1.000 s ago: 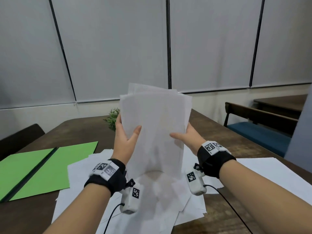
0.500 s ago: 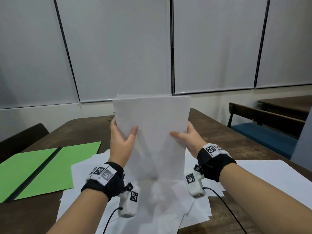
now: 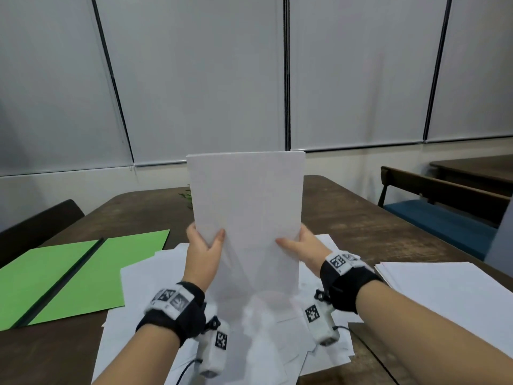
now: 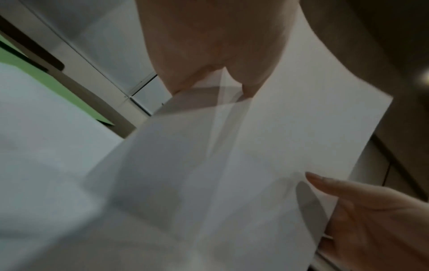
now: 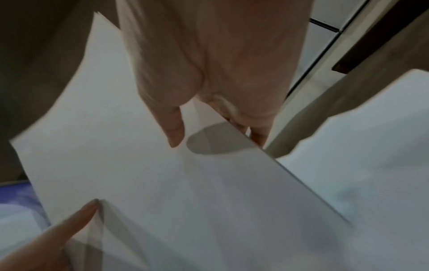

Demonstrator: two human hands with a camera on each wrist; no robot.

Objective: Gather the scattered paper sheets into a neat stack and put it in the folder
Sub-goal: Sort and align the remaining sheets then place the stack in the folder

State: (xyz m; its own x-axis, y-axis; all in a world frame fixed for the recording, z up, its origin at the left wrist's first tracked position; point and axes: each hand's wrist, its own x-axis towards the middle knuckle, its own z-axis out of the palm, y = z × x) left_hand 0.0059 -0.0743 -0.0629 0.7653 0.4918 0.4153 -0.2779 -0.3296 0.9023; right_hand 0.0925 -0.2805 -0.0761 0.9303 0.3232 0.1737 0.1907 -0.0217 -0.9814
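I hold a stack of white paper sheets (image 3: 245, 207) upright above the table, its top edges level. My left hand (image 3: 204, 245) grips its left edge, thumb on the near face and fingers behind. On the right edge my right hand (image 3: 301, 244) grips the same way. The stack's lower edge stands on loose white sheets (image 3: 138, 279) spread over the wooden table (image 3: 361, 226). An open green folder (image 3: 80, 276) lies flat to the left. The left wrist view shows the stack (image 4: 267, 146) pinched by my left hand (image 4: 223, 69), the right wrist view the stack (image 5: 139, 174) under my right thumb (image 5: 173, 126).
A second pile of white sheets (image 3: 444, 298) lies at the table's right edge. A small green plant (image 3: 186, 196) peeks out behind the held stack. A dark chair back (image 3: 39, 226) stands at the left, a blue-seated bench (image 3: 441, 218) at the right.
The held sheets went from fanned and uneven to squared, with flush top edges. Both hands slid lower along the stack's sides as it came down onto the loose sheets.
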